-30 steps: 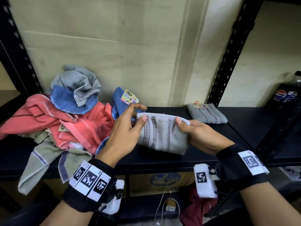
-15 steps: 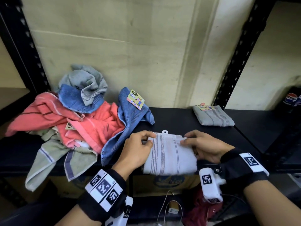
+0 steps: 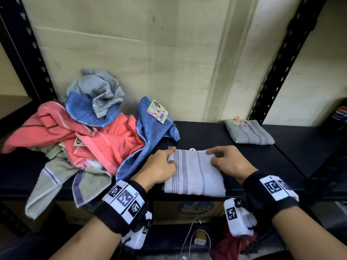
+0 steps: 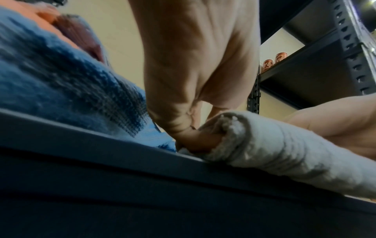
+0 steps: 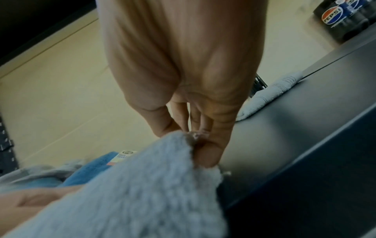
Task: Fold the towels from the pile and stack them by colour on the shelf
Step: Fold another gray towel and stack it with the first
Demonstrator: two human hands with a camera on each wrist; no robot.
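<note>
A folded white towel with thin dark stripes [image 3: 194, 171] lies flat at the front edge of the black shelf [image 3: 206, 134]. My left hand [image 3: 171, 156] pinches its left edge; in the left wrist view the thumb [image 4: 195, 141] is tucked into the fold of the white towel [image 4: 284, 145]. My right hand [image 3: 214, 156] holds the right edge, and in the right wrist view its fingers [image 5: 207, 154] pinch the towel's corner [image 5: 142, 185]. A folded grey towel [image 3: 249, 131] lies at the back right. The unfolded pile [image 3: 105, 139] of pink, blue, grey and green towels sits on the left.
A loose blue towel with a paper tag [image 3: 155, 136] lies right beside my left hand. A black upright post [image 3: 277, 72] stands behind the grey towel. A Pepsi bottle [image 3: 339, 113] stands far right. Boxes and cables lie below the shelf.
The striped towel, held up off the shelf a second ago, now lies flat at the shelf's front edge. Both hands came down with it and still hold its sides.
</note>
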